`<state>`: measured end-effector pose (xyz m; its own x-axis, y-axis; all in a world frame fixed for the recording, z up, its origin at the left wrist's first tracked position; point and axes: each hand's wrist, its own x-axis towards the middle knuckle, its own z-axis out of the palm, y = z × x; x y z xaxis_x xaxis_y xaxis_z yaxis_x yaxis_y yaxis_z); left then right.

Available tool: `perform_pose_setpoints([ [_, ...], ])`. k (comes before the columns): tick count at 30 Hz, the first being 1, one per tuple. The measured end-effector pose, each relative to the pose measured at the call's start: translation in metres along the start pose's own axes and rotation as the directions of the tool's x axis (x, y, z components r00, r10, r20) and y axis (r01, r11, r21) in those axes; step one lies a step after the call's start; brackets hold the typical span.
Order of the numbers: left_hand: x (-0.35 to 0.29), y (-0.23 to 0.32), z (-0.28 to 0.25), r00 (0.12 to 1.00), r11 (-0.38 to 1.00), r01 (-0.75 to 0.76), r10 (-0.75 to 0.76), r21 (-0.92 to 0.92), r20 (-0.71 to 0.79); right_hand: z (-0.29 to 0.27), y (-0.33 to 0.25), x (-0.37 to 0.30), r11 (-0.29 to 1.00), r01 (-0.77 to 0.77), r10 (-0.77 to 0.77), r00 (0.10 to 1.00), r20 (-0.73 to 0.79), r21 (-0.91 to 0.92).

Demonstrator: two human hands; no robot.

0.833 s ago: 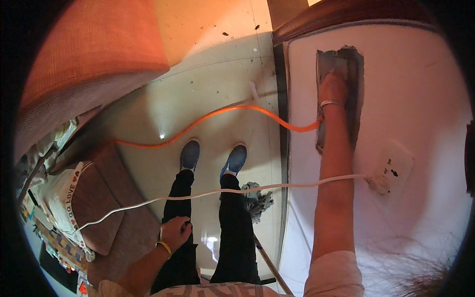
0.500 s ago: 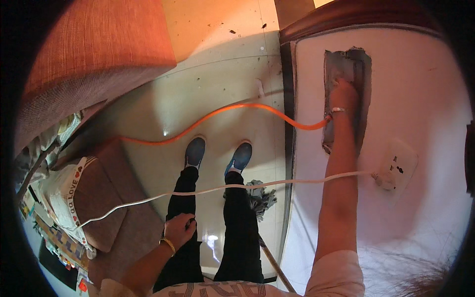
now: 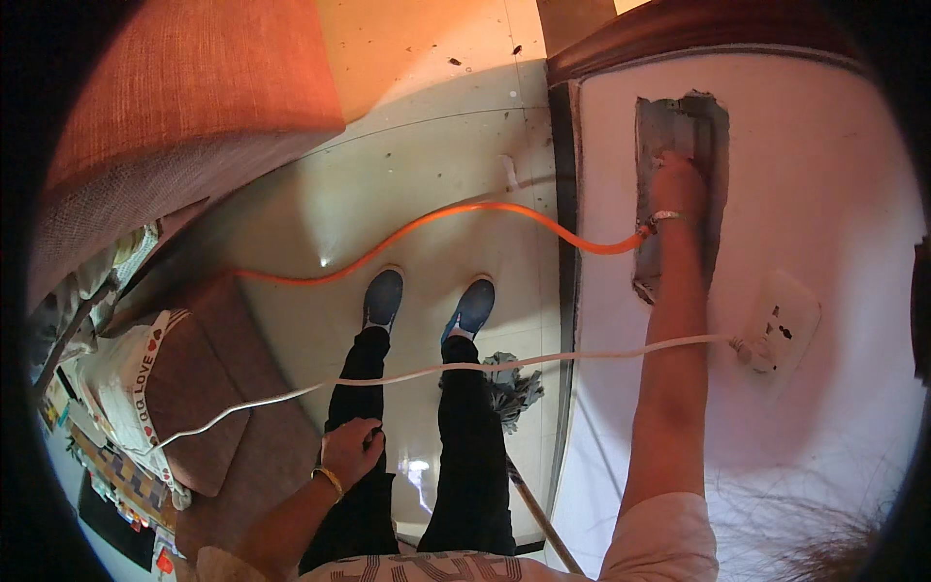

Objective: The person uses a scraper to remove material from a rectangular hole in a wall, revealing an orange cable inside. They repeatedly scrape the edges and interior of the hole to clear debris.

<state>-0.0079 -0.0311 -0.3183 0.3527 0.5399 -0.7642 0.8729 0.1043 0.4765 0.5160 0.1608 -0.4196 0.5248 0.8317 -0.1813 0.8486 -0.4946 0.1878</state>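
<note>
A rough-edged rectangular recess (image 3: 648, 136) is cut into the white wall at the right. Inside it is my right hand (image 3: 679, 184), a pale bracelet at its wrist. Its fingers are curled together; whatever they grip is hidden in shadow. An orange hose (image 3: 465, 207) runs across from the left and meets the recess beside that wrist. Low in front of my left leg is my left hand (image 3: 351, 452), wearing a yellow bangle. The hand is closed, with something dark showing at the fingers that I cannot make out.
A white cable (image 3: 504, 364) stretches from the wall socket (image 3: 782, 330) past my legs to the left. A reddish sofa (image 3: 204, 87) fills the upper left. Cloth (image 3: 121, 388) covers part of a brown seat. Near my right foot lie a grey rag (image 3: 514, 393) and a stick (image 3: 538, 509).
My right hand has shifted slightly within the recess, and the forearm a little to the right. My left hand and the hose look the same.
</note>
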Motion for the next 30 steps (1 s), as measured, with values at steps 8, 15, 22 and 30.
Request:
perform_pose_setpoints([
  [8, -0.001, 0.0, 0.001, 1.0, 1.0, -0.004, 0.004, 0.0, -0.011, 0.016, 0.013, 0.003, 0.794, -0.047, 0.109, 0.992, -0.067, 0.606],
  [15, 0.001, 0.003, 0.001, 1.0, 1.0, 0.001, -0.001, 0.016, 0.031, 0.02, -0.008, 0.011, 0.98, 0.095, -0.06, 0.978, -0.198, 0.173],
  [22, 0.002, -0.003, 0.002, 1.0, 1.0, -0.016, 0.016, 0.016, -0.013, 0.009, -0.001, 0.007, 0.769, -0.129, 0.212, 0.975, -0.06, 0.626],
  [30, 0.001, 0.003, 0.0, 0.999, 0.999, 0.029, -0.029, -0.022, 0.032, 0.002, -0.01, 0.01, 0.998, -0.036, 0.041, 0.995, 0.091, -0.047],
])
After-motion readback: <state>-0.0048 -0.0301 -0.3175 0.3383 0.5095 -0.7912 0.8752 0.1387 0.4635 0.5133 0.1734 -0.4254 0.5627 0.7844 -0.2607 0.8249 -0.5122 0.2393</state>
